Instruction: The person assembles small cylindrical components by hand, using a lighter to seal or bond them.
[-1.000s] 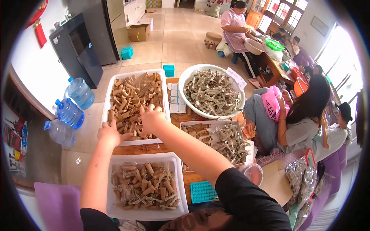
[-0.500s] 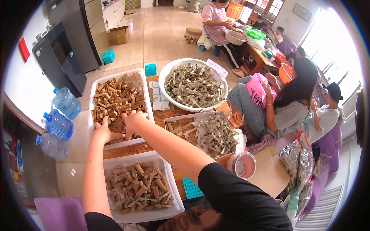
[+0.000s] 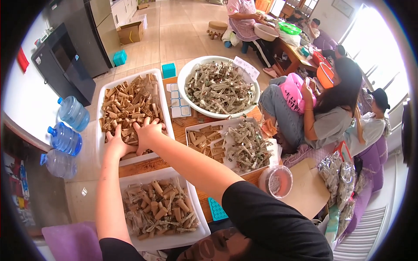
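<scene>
Both of my hands are in the near part of a white rectangular tub (image 3: 100,93) heaped with short brown tubes, like cardboard or cork (image 3: 136,93). My left hand (image 3: 116,145) lies on the tubes near the front left corner, fingers stretched out and apart. Just to its right, my right hand (image 3: 148,134) spreads its fingers over the tubes, some fingertips sunk among them. The thumbs come close together near the tub's front rim. No tube shows gripped in either hand. Nearer to me, a second white tub (image 3: 197,217) holds brown tubes with clear crinkled wrappers (image 3: 161,209).
On the wooden table stand a round white basin (image 3: 187,71) of wrapped pieces, a shallow box (image 3: 189,150) of tubes and wrapped pieces, and a pinkish bucket (image 3: 285,180). Blue water bottles (image 3: 67,139) stand left. A person in grey (image 3: 333,130) sits at the right.
My right hand's fingers have gone from curled to spread over the tubes. My left hand stays beside it in the tub. The whole view has shifted slightly.
</scene>
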A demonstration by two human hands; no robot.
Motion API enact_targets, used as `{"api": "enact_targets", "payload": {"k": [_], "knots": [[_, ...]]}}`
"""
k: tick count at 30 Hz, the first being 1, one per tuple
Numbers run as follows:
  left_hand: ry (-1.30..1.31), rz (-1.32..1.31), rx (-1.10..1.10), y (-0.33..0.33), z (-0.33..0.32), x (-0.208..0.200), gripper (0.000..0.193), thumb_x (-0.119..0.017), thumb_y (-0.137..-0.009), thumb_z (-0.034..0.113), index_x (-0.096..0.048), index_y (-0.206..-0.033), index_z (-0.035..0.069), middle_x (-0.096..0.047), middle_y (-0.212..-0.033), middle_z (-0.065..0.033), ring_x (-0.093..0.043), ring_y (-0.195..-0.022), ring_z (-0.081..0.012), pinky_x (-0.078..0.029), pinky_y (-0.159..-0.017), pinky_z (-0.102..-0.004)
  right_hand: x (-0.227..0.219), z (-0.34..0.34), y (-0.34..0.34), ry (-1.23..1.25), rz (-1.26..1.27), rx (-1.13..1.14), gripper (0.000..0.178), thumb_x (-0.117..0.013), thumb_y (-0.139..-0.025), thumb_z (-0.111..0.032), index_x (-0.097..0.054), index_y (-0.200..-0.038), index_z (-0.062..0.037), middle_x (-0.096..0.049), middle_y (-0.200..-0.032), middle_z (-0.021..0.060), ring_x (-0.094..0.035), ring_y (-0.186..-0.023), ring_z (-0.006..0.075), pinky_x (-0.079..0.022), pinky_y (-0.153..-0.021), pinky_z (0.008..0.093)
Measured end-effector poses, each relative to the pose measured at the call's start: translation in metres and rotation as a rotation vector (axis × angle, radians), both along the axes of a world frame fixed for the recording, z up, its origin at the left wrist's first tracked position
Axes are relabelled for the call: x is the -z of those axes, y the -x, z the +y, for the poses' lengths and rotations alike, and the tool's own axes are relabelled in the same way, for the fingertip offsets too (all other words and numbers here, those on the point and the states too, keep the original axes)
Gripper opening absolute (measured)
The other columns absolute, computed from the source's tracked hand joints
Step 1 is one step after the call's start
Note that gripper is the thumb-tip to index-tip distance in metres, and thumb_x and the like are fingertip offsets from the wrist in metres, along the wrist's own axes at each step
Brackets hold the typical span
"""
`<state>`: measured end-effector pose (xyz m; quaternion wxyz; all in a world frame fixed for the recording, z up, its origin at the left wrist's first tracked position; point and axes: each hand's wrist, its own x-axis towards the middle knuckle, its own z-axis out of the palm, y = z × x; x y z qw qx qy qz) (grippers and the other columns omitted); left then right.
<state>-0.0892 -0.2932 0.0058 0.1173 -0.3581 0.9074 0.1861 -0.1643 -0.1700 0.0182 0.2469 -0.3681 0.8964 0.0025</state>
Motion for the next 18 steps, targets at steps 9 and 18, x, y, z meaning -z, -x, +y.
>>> {"api": "enact_targets", "payload": {"k": [9,18], "knots": [[-0.178,0.166,0.068,-0.010,-0.015,0.010,0.114,-0.087,-0.045,0.026,-0.030,-0.143,0.017,-0.025,-0.142,-0.0238,-0.040,-0.128,-0.0357,-0.039,-0.103,-0.0411,0.004,-0.002,0.001,-0.065,-0.071,-0.009,0.121,-0.084,-0.056,-0.048,-0.012,-0.148,-0.0206,-0.020,-0.149,0.0228,-0.034,-0.127,0.0488,-0.042,-0.094,0.0574],[-0.199,0.404,0.052,-0.017,-0.026,0.025,0.091,-0.084,-0.046,0.019,-0.046,-0.128,0.010,-0.040,-0.125,-0.0157,-0.049,-0.115,-0.0326,-0.044,-0.096,-0.0394,0.007,0.000,0.000,-0.010,-0.009,-0.039,0.122,-0.085,-0.054,-0.049,-0.013,-0.148,-0.0209,-0.017,-0.151,0.0225,-0.035,-0.128,0.0478,-0.045,-0.088,0.0554]]}}
